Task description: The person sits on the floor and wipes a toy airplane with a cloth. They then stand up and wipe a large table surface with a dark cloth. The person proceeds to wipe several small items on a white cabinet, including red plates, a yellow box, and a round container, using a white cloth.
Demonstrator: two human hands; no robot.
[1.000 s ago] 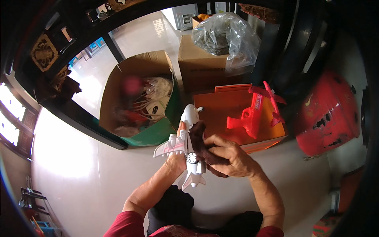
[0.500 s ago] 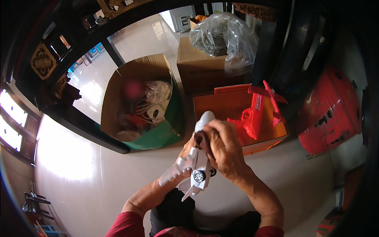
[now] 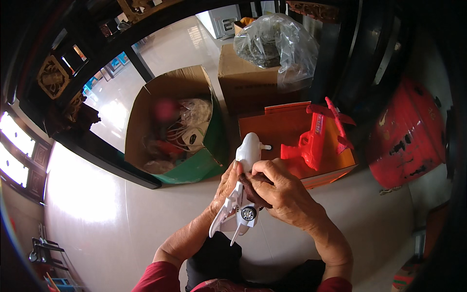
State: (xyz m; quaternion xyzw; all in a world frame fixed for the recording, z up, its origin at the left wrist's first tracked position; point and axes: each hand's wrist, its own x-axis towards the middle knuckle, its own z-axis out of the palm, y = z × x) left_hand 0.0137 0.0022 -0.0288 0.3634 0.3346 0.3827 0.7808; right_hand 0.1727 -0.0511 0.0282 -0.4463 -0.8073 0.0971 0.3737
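Observation:
A white toy airplane (image 3: pixel 250 150) with dark wheels is held in front of me, its rounded nose pointing away and its tail toward my lap. My left hand (image 3: pixel 226 187) grips the body from the left side, with the thumb up near the nose section. In my right hand (image 3: pixel 282 191) a dark brown cloth (image 3: pixel 255 191) is bunched and pressed against the middle of the plane. The right fingers are curled round the cloth. Beyond them, a red toy gun (image 3: pixel 311 143) with a red propeller-like piece lies on an orange box.
The orange box (image 3: pixel 253 124) stands just past my hands. To its left is an open green cardboard box (image 3: pixel 209 163) with cables and plastic bags inside. A brown carton (image 3: pixel 243 90) bearing a clear plastic bag (image 3: pixel 292 44) is behind. A worn red bucket (image 3: pixel 406 138) stands at right.
The airplane has turned in my hands, so its nose and a small side peg show more. My right hand and the cloth have moved down from the nose toward the middle.

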